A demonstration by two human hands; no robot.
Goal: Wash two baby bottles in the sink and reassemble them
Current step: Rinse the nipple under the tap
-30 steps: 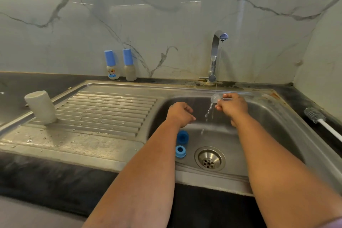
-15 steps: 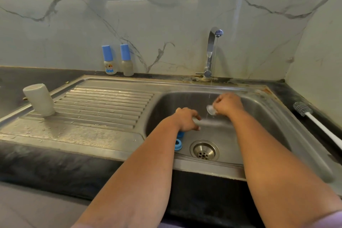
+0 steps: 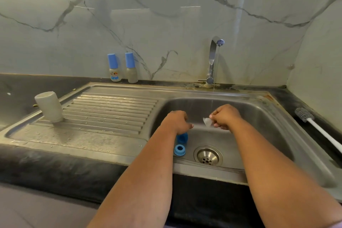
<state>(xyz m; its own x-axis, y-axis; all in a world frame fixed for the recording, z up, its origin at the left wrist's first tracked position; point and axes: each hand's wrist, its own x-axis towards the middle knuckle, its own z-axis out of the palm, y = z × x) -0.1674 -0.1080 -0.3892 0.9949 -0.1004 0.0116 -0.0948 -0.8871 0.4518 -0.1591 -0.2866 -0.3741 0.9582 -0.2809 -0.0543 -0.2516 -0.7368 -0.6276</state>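
From the head view, both of your hands reach into the steel sink, held a little apart under a thin stream of water falling from the tap. Your right hand has its fingers curled around a small clear teat, pinching it at the fingertips just beside the stream. Your left hand is curled into a loose fist with the knuckles up; what, if anything, it grips cannot be told from here.

Directly below that left hand, on the basin floor, lie two blue bottle rings, one partly hidden under the wrist, the other lying flat with its opening up, near the round drain strainer.

On the ribbed draining board to the left, a cloudy bottle body stands upside down, tilted slightly. At the back of the dark surface, against the marbled wall, stand two small bottles with blue caps, side by side and nearly touching. To the right of the sink, a bottle brush with a grey bristle head and white handle lies on the surface, bristles pointing towards the wall.
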